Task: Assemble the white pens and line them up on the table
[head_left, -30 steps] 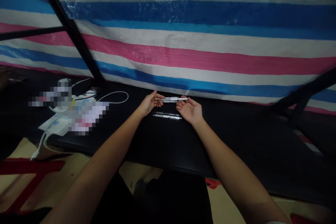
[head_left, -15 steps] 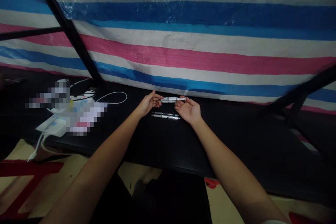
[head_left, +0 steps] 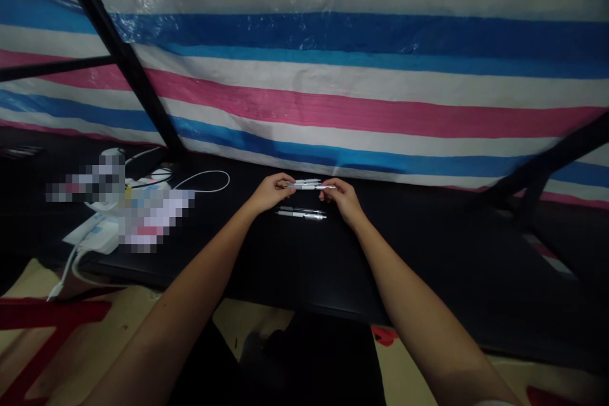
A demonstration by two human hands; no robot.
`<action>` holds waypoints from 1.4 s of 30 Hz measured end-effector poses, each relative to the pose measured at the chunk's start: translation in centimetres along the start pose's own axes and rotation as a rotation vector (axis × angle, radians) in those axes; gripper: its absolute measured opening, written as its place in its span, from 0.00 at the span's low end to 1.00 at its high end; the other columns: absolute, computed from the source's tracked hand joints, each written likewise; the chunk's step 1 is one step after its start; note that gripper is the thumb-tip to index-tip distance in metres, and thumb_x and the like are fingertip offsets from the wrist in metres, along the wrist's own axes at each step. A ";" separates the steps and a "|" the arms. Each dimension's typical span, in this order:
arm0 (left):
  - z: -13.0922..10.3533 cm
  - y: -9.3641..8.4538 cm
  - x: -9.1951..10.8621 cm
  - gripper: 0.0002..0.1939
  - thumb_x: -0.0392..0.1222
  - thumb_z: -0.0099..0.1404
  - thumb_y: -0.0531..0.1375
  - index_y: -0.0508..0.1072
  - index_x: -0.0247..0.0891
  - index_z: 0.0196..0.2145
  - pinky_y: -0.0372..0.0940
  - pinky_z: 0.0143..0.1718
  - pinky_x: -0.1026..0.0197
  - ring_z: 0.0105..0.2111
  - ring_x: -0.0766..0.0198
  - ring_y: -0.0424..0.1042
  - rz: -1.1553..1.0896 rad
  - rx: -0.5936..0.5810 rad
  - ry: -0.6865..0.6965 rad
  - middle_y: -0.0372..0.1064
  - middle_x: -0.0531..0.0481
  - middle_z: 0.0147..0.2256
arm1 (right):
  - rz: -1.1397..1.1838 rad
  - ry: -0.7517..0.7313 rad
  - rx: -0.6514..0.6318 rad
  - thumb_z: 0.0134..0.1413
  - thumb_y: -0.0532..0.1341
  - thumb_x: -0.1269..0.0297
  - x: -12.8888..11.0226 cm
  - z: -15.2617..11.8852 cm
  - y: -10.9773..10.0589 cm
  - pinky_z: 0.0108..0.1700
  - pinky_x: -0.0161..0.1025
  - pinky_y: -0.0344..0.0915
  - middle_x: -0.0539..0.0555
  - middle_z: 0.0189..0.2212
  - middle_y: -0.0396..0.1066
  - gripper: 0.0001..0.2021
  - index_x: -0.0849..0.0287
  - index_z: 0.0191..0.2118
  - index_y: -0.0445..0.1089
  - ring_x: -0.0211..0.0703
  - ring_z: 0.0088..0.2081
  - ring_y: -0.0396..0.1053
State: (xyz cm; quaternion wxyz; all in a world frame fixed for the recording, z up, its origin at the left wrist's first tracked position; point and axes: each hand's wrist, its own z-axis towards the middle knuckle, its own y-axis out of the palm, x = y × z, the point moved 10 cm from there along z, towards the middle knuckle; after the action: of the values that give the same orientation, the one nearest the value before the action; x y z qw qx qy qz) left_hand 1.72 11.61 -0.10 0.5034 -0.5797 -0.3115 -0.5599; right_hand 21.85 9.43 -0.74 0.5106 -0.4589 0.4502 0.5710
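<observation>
Between my two hands a white pen (head_left: 308, 187) lies level, one end pinched by each. My left hand (head_left: 275, 190) is closed on its left end, with thumb and fingertips together. At the other end my right hand (head_left: 341, 195) grips it the same way. Just behind it another pale pen (head_left: 307, 181) shows, partly covered by the left fingers. Nearer to me on the black table (head_left: 304, 260), below the hands, two more pens (head_left: 301, 213) lie side by side, one dark and one white with a clear end.
To the left on the table are a white power strip (head_left: 102, 231), a looped white cable (head_left: 214, 172) and blurred-out papers (head_left: 157, 219). A striped plastic sheet (head_left: 356, 101) hangs behind the table. Black frame bars (head_left: 137, 85) stand at both sides.
My right hand has turned from palm up to a pinch with the palm down. The pen between my hands has come down a little, and a pale pen now shows apart behind it.
</observation>
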 end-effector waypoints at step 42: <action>-2.9 4.4 4.7 0.04 0.40 0.51 0.72 0.81 0.42 0.25 0.58 0.57 0.51 0.50 0.54 0.66 0.495 -0.410 0.275 0.72 0.47 0.40 | -0.547 -0.131 -0.448 0.49 0.67 0.67 -3.3 -3.8 4.7 0.41 0.41 0.63 0.51 0.29 0.72 0.01 0.57 0.30 0.77 0.42 0.35 0.67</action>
State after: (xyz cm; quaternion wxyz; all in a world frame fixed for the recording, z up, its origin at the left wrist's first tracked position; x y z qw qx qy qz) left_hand 5.61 6.62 2.98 0.5342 -0.6458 0.0283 -0.5447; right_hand 17.61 4.81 2.08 0.5590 -0.6252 0.1408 0.5261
